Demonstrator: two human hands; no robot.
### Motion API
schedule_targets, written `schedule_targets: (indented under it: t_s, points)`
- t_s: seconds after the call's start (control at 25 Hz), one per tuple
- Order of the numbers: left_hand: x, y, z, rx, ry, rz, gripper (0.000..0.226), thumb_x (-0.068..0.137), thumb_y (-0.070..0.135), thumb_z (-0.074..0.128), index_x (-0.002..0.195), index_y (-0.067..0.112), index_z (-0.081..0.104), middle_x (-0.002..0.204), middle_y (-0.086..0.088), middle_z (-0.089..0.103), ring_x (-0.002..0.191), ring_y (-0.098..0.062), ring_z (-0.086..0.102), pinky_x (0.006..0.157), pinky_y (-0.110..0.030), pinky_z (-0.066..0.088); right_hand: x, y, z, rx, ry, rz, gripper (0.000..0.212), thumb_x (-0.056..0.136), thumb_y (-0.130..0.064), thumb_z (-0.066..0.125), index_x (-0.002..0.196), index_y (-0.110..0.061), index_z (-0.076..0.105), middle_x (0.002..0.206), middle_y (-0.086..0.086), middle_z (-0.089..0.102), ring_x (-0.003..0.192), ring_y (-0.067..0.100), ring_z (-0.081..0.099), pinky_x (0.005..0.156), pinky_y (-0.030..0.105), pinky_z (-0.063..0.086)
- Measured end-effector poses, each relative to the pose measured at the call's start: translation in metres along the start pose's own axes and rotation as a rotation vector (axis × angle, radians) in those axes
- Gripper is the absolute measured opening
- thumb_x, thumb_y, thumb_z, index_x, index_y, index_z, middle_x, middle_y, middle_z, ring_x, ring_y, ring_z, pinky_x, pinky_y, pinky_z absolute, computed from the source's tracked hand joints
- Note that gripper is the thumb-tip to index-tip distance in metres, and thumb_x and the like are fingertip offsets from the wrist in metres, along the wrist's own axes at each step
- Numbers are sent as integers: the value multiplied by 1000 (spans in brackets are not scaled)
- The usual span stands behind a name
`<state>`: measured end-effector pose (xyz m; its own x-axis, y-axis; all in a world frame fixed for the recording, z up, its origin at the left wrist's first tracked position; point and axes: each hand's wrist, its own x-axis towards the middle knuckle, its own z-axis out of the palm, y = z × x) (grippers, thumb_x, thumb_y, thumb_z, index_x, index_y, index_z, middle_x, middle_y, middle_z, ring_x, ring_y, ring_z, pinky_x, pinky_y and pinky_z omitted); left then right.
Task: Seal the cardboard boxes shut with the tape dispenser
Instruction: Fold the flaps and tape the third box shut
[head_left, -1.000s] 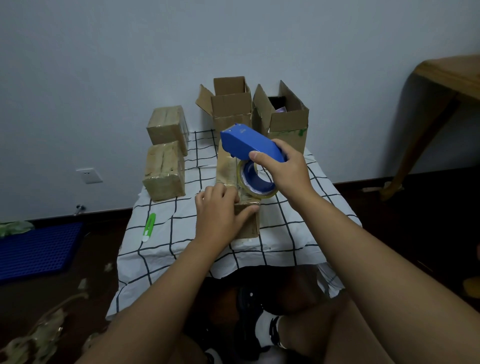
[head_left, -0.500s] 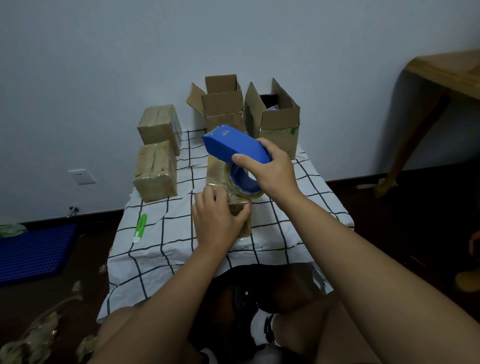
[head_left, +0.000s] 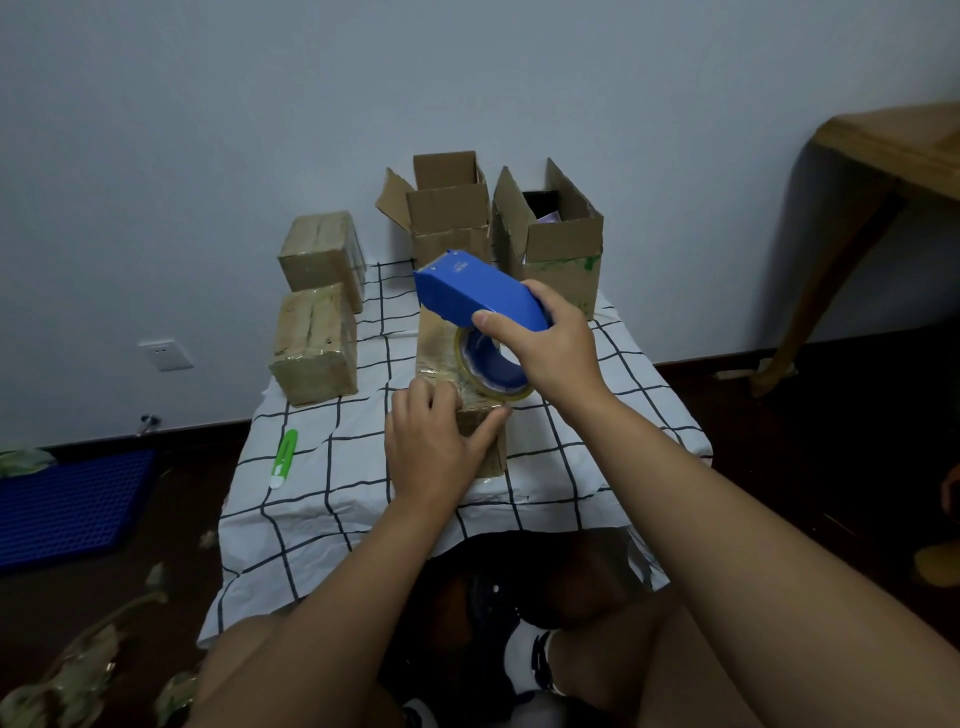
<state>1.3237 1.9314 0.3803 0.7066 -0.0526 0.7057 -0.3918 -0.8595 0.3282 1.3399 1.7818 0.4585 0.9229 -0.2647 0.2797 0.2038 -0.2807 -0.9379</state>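
A closed cardboard box (head_left: 435, 347), glossy with clear tape, sits mid-table on the checked cloth. My left hand (head_left: 435, 448) presses on its near top edge, fingers curled over the corner. My right hand (head_left: 545, 343) grips the blue tape dispenser (head_left: 478, 291) above the box, its tape roll (head_left: 491, 366) resting on the box top. Two taped boxes stand at the left, one nearer (head_left: 314, 345) and one behind (head_left: 322, 257). Two open boxes stand at the back, one centre (head_left: 449, 208) and one right (head_left: 561, 244).
A green utility knife (head_left: 284, 457) lies on the cloth (head_left: 597, 395) near the left front. A wooden table (head_left: 893, 150) stands at the right. A blue mat (head_left: 67, 506) and crumpled tape scraps (head_left: 67, 675) lie on the dark floor. My knees are below the table edge.
The view drifted slightly; the dispenser stays on the box top, its roll a little nearer my left hand. My left hand keeps pressing the box's near edge.
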Motion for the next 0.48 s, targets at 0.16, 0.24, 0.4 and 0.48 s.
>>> schedule_targets:
  t_s: [0.16,0.24,0.4,0.48]
  points:
    - [1,0,0,-57,-32,-24,56,77,69,58,75,13,51,81,-3,50,78,-23,46,61,-35,41,0,-2,1,-10,-7,-3,49,75,-53,77,114,-28,62,106,-6,62,93,13,60,74,28,51]
    - [3,-9,-4,-174,-80,-46,54,78,68,57,74,15,54,82,3,48,81,-19,43,63,-34,42,0,-2,2,-8,-8,1,54,71,-58,76,114,-29,63,107,-6,63,94,14,61,75,29,52]
    - [9,-21,-8,-313,-144,-33,42,87,55,54,72,16,60,81,13,42,82,-16,42,65,-37,45,1,-3,3,0,-5,2,56,68,-61,74,112,-29,64,107,-5,63,94,15,62,73,27,50]
    - [9,-22,-8,-326,-139,-26,38,87,53,55,75,18,61,81,14,42,82,-16,42,66,-33,43,0,-3,3,-8,-5,-3,53,70,-58,75,113,-29,64,107,-6,62,94,14,61,73,26,49]
